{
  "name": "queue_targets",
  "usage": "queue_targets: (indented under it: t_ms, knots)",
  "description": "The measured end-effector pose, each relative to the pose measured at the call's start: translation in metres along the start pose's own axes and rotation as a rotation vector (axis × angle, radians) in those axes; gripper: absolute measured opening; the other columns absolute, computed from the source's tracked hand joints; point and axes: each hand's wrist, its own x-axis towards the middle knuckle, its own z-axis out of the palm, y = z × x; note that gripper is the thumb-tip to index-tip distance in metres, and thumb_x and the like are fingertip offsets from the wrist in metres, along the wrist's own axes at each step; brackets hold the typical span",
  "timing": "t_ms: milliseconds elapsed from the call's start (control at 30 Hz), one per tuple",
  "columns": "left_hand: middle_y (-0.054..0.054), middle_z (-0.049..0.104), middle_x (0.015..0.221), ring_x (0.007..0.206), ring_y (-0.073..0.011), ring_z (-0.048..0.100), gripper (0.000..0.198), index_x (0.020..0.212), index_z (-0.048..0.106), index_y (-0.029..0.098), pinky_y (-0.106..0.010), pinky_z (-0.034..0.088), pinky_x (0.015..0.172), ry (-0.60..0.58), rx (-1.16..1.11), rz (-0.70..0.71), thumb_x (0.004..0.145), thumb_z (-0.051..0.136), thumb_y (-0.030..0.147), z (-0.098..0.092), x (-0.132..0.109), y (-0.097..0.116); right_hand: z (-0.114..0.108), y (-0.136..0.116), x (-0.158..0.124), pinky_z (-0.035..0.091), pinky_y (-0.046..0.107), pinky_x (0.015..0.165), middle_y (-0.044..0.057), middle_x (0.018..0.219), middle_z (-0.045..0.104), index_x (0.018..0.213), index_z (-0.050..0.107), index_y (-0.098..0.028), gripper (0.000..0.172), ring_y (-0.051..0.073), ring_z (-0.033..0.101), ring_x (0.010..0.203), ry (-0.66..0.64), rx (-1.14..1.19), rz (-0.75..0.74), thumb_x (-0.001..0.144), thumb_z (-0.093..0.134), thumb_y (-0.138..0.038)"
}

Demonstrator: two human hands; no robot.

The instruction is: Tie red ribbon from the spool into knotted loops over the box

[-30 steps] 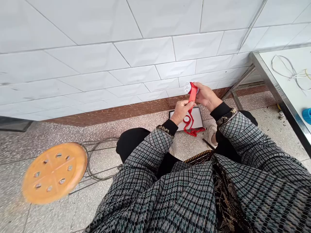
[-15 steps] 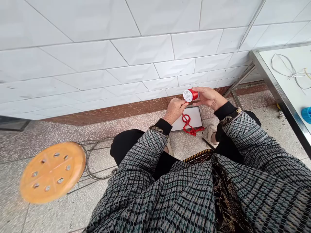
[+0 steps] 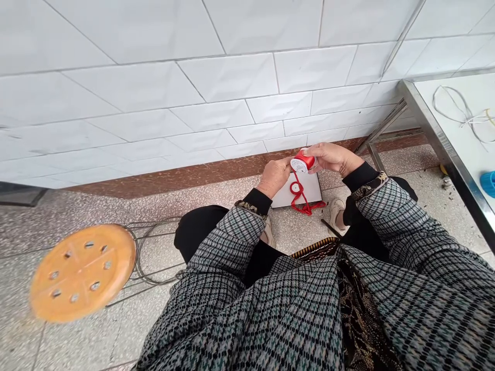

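I hold a red ribbon spool (image 3: 302,162) with a white round end label between both hands, above the floor in front of my knees. My right hand (image 3: 333,157) wraps round the spool from the right. My left hand (image 3: 275,176) is closed at the spool's left end, its fingertips pinched against it. A loose length of red ribbon (image 3: 302,198) hangs down from the spool and lies in a tangle on a flat white box (image 3: 314,188) on the floor below.
An orange round stool (image 3: 82,271) with a wire frame stands at the left on the speckled floor. A white tiled wall runs behind. A steel-edged table (image 3: 444,139) at the right carries white cords (image 3: 460,112) and a blue object (image 3: 489,184).
A second ago my left hand pulled a stretch of ribbon down from the raised spool. Now both hands have come together on the spool and sunk a little lower.
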Motion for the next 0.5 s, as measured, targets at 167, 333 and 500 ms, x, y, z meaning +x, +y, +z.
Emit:
queue_targets:
  t_ms: [167, 333, 500]
  knots:
    - [-0.002, 0.076, 0.074, 0.063, -0.0144, 0.064, 0.026, 0.100, 0.082, 0.016, -0.025, 0.051, 0.064, 0.034, -0.564, -0.169, 0.088, 0.060, 0.024, 0.007, 0.005, -0.003, 0.000, 0.003, 0.002, 0.059, 0.033, 0.079, 0.003, 0.072, 0.072, 0.079, 0.072, -0.015, 0.024, 0.015, 0.065, 0.070, -0.053, -0.061, 0.016, 0.081, 0.089, -0.032]
    - [-0.004, 0.079, 0.080, 0.068, -0.0153, 0.069, 0.023, 0.093, 0.080, 0.014, -0.026, 0.056, 0.064, 0.092, -0.872, -0.330, 0.076, 0.070, 0.025, 0.006, 0.006, -0.001, 0.000, 0.007, 0.005, 0.056, 0.034, 0.080, 0.004, 0.075, 0.073, 0.074, 0.074, -0.017, 0.024, 0.015, 0.063, 0.071, -0.031, -0.168, -0.039, 0.077, 0.090, -0.034]
    - [-0.007, 0.080, 0.087, 0.074, -0.0167, 0.075, 0.027, 0.096, 0.078, 0.012, -0.033, 0.064, 0.079, 0.082, -1.042, -0.370, 0.073, 0.068, 0.022, -0.004, 0.001, 0.005, 0.000, 0.011, 0.007, 0.052, 0.034, 0.080, 0.002, 0.071, 0.070, 0.067, 0.074, -0.019, 0.021, 0.014, 0.059, 0.068, -0.008, -0.233, -0.071, 0.074, 0.089, -0.032]
